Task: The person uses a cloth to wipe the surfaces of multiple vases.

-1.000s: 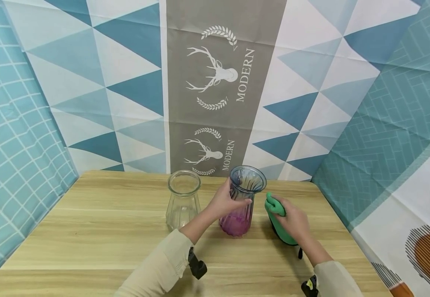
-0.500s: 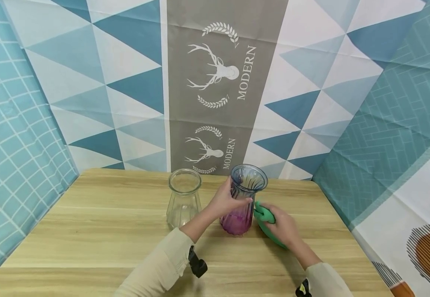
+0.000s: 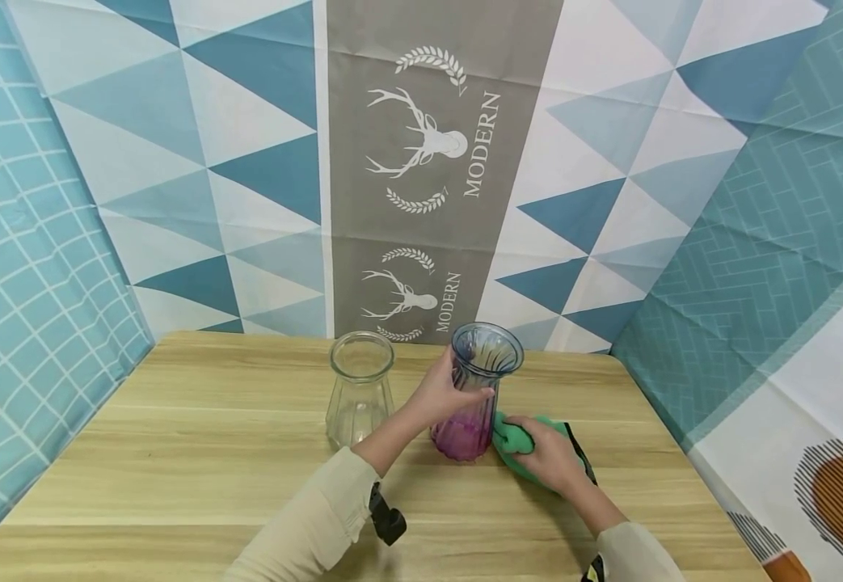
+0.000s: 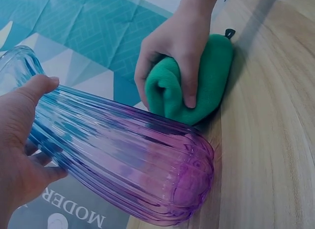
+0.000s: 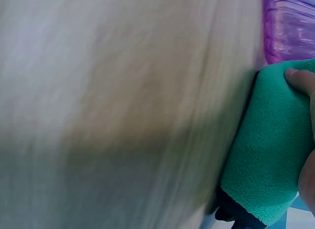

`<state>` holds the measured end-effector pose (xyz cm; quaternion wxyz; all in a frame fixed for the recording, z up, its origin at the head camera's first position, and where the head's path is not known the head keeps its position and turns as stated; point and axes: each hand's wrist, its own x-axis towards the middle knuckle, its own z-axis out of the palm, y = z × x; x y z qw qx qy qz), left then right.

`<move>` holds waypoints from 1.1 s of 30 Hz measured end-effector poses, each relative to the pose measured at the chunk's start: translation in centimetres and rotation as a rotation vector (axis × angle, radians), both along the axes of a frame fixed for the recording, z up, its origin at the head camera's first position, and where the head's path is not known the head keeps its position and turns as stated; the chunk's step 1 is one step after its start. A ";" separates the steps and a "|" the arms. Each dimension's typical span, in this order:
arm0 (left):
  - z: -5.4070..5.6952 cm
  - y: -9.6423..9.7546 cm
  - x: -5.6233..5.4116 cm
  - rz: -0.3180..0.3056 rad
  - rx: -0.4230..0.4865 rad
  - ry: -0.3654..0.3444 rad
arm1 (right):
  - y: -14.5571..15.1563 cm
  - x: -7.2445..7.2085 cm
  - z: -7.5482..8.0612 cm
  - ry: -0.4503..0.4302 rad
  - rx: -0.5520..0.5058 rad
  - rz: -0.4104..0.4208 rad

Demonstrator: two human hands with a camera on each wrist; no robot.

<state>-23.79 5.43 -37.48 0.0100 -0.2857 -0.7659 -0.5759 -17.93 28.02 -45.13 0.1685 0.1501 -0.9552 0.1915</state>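
A ribbed glass vase (image 3: 468, 404), blue at the flared rim and purple-pink at the base, stands on the wooden table. My left hand (image 3: 444, 394) grips it around the neck; in the left wrist view the thumb and fingers (image 4: 47, 172) wrap its blue upper part. On the vase's right, my right hand (image 3: 548, 453) holds a bunched green cloth (image 3: 514, 440) with dark edging. The cloth lies against the lower side of the vase, close to the tabletop. In the right wrist view, the green cloth (image 5: 275, 145) sits just below the purple base (image 5: 290, 29).
A clear glass vase (image 3: 359, 396) stands left of the left forearm, partly behind it. The wooden table (image 3: 174, 453) reaches back to a patterned curtain (image 3: 261, 162) with blue triangles and deer prints. Black straps (image 3: 388, 521) circle both wrists.
My right hand has moved left and slightly down with the green cloth, from apart on the right to against the vase's lower side. The left hand and both vases have stayed in place.
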 end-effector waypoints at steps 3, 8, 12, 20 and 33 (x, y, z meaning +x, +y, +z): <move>-0.1 -0.1 0.0 -0.002 -0.003 0.005 | 0.2 0.0 -0.2 0.053 0.076 0.022; -0.4 -0.3 0.5 0.013 -0.021 -0.008 | 0.3 0.3 -0.4 0.044 0.113 0.046; -0.4 -0.6 1.0 0.041 -0.062 -0.026 | 0.3 0.4 -0.4 -0.013 0.096 0.053; -0.7 -1.9 2.2 0.061 -0.155 -0.047 | 0.3 0.6 -0.5 -0.068 0.061 0.111; -1.4 -5.2 4.0 0.064 -0.200 -0.007 | 0.3 0.7 0.5 -0.104 -0.020 0.099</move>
